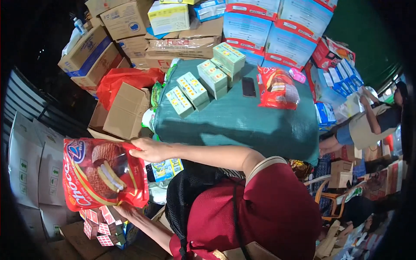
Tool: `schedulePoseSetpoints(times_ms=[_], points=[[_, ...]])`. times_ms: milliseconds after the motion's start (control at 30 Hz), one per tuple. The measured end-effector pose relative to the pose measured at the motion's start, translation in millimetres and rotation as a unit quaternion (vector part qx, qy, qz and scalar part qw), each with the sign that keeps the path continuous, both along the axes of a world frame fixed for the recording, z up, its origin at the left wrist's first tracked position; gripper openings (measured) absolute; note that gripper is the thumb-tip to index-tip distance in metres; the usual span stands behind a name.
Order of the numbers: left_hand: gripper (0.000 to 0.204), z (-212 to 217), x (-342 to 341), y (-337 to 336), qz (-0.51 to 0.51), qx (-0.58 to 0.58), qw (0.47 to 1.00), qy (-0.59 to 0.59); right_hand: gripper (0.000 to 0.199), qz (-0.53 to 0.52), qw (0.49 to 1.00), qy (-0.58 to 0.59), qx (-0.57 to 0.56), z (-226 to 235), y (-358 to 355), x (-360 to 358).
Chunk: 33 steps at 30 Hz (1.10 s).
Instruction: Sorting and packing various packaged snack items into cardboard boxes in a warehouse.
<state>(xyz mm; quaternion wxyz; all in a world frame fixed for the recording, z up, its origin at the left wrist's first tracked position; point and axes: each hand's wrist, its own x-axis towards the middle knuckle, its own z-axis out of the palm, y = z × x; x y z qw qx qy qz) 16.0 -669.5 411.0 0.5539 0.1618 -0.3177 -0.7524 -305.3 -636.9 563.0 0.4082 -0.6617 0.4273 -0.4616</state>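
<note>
two red snack bags [102,175], one dark phone [248,87]

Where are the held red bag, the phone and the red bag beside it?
Held red bag [106,174], head view: its printed front.
Phone [248,87], head view: its dark face.
Other red bag [278,88], head view: its top.

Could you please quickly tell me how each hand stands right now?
Right hand: closed on the edge of a red snack bag.
Left hand: at that bag's lower edge, partly hidden; its grip cannot be told.

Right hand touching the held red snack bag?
Touching. Head view: the right hand has its thumb over the front of the red snack bag, near its upper right corner.
</note>
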Motion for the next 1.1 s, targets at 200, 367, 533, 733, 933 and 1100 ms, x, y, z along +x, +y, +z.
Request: schedulePoseSetpoints(times_ms=[200,367,533,733,933,1100], points=[[0.063,37,-76,-8,0.172,-0.005,0.980,-0.104,0.026,-0.122,0.989,-0.086,0.013,-16,15,-53],[0.059,104,-183,-5,0.088,-0.091,0.983,-0.129,0.022,-0.252,0.966,-0.043,-0.030,-8,48,-126],[0.062,114,-264,-20,0.008,-0.085,0.978,-0.189,0.029,-0.263,0.959,-0.102,0.020,34,112,-200],[0.062,190,-402,47,-0.067,-0.160,0.971,-0.162,0.035,-0.372,0.885,-0.278,-0.039,39,193,-284],[0.057,200,-473,68,-0.167,-0.148,0.957,-0.186,0.036,-0.623,0.778,-0.011,-0.081,52,281,-338],[0.062,189,-487,74,-0.196,-0.134,0.950,-0.204,0.051,-0.603,0.654,-0.363,-0.276,9,361,-421]])
